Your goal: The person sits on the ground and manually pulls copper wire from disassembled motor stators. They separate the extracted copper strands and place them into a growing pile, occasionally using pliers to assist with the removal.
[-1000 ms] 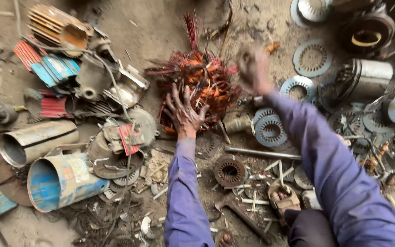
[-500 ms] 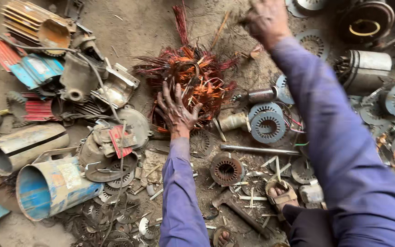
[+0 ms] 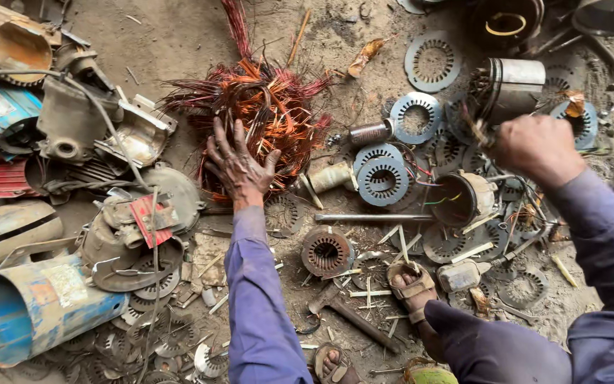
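My left hand lies flat on a heap of tangled red and orange copper wire on the dirt floor, fingers spread. My right hand is raised at the right as a closed fist, and a small tuft of thin brownish wire strands sticks out of its left side. Just behind that fist stands a shiny round motor stator. Both arms wear purple sleeves.
Scrap motor parts cover the ground: ring-shaped steel laminations, a rusty wound core, a metal rod, a hammer and a blue cylinder at lower left. My sandalled foot rests among them.
My right hand has swung from the top centre down to the right, above the laminations. My left hand has stayed on the copper wire heap.
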Motion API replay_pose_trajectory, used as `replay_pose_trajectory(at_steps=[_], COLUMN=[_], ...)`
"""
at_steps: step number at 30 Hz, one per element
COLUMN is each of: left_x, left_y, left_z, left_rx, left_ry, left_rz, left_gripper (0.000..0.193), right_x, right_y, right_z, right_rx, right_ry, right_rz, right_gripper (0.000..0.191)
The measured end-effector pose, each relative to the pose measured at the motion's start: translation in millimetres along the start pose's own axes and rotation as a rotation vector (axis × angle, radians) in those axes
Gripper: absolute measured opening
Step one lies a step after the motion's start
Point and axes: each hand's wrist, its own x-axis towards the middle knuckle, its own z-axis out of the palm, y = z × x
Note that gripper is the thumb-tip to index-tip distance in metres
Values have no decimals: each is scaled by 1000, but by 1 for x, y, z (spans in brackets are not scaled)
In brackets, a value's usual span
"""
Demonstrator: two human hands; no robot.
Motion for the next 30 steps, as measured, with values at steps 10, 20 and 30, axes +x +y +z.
replay_pose_trajectory(at_steps=[10,20,30], left_x=[0,8,4], left_y=[0,11,7], left_z=[0,-23,-19], left_rx=[-19,2,15], left_ry=[50,-26,17], left_rz=[42,-5,26], left_gripper=[111,113,116], right_x=[61,155,139], right_y=[-49,-188,-206], right_z=[-63,-43,-110], right_rx=[328,435,794], right_ry=[130,429,821], right_rz=[-217,-347,-742], right_gripper=[39,24,26])
